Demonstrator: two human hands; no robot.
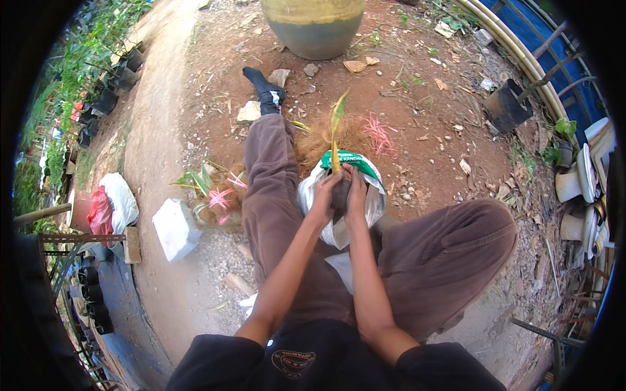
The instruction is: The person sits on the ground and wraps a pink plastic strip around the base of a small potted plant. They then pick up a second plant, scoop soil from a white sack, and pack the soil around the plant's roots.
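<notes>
Between my legs stands an open plastic sack (308, 188), white with a green printed rim. Over its mouth, my left hand (326, 193) and my right hand (355, 190) are cupped around a dark clump of soil (341, 195). From the clump rises a long yellow-green leaf (337, 117), pointing away from me. Brown coconut fibre (313, 141) lies on the ground just beyond the sack, with pink plastic strips (380, 134) at its right. Left of my outstretched leg are fibre-wrapped plants (222, 195) tied with pink strips.
A large glazed pot (313, 29) stands ahead on red earth. A white block-shaped bundle (177, 229) lies at the left, near a white plastic bag (119, 198) and a red bag (99, 210). Black planting bags (103, 100) line the path; another (508, 107) leans at right.
</notes>
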